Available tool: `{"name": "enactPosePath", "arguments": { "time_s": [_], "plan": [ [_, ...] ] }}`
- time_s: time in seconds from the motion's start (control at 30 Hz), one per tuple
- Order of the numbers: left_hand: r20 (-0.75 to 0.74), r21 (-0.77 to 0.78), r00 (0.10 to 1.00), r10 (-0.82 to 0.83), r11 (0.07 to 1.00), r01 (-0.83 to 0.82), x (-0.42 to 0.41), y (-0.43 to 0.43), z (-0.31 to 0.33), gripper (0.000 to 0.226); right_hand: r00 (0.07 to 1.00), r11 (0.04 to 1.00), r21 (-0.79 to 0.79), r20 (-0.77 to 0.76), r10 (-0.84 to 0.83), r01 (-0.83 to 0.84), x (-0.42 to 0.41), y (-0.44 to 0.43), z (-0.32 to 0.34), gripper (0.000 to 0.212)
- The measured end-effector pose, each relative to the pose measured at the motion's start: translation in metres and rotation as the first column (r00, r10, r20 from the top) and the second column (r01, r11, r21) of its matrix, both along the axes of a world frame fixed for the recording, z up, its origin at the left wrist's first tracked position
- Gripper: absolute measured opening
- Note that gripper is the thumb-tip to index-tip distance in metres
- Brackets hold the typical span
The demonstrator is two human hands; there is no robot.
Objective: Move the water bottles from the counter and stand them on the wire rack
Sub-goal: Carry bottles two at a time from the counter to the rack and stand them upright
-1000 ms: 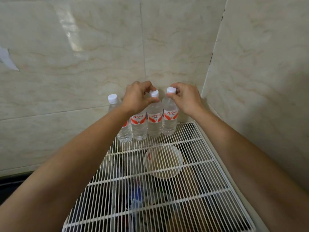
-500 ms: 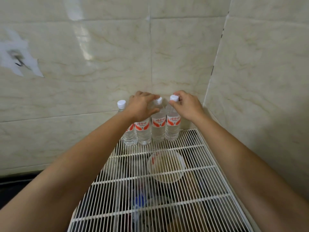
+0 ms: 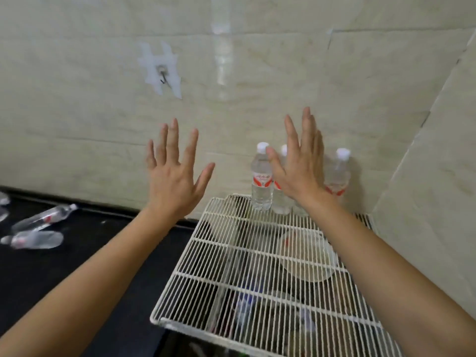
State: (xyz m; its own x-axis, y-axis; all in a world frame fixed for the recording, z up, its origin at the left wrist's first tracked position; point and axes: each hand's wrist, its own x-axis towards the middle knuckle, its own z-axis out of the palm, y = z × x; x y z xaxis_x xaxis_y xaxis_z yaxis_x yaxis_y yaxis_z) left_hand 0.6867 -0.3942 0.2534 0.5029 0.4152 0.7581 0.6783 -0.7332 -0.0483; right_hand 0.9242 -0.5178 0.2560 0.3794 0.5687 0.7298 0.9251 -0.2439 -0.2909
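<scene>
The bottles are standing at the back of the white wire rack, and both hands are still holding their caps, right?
Not quite. The head view shows the water bottles standing at the back of the white wire rack, but nobody is holding the caps. The left hand and right hand are both open with fingers spread, lifted clear of the bottles.

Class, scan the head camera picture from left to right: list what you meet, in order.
Lying bottles on the black counter → wall hook → left hand → leftmost standing bottle → right hand → rightmost standing bottle.
</scene>
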Motion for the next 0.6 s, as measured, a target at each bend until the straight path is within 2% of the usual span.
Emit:
{"name": "enactPosePath", "arguments": {
  "time_s": [0.13, 0.27, 0.47, 0.6],
  "plan": [
    [-0.030, -0.043, 0.973, 0.228, 0.972, -0.229, -0.101, -0.005, -0.024, 0.075, 0.974, 0.973, -0.054, -0.007, 0.225, -0.225, -0.069, 0.043, -0.031, 0.079],
    [-0.041, -0.018, 0.911, 0.411, 0.911, -0.412, -0.193, -0.004, -0.029, 0.073, 0.932, 0.930, -0.074, 0.013, 0.363, -0.361, -0.150, 0.080, -0.040, 0.081],
    [-0.044, 0.002, 0.854, 0.518, 0.855, -0.518, -0.333, 0.020, -0.028, 0.070, 0.879, 0.879, -0.089, 0.054, 0.475, -0.469, -0.284, 0.138, -0.044, 0.079],
    [-0.058, -0.016, 0.812, 0.581, 0.813, -0.583, -0.447, 0.056, -0.043, 0.070, 0.872, 0.869, -0.122, 0.039, 0.487, -0.480, -0.388, 0.187, -0.052, 0.079]
  ]
}}
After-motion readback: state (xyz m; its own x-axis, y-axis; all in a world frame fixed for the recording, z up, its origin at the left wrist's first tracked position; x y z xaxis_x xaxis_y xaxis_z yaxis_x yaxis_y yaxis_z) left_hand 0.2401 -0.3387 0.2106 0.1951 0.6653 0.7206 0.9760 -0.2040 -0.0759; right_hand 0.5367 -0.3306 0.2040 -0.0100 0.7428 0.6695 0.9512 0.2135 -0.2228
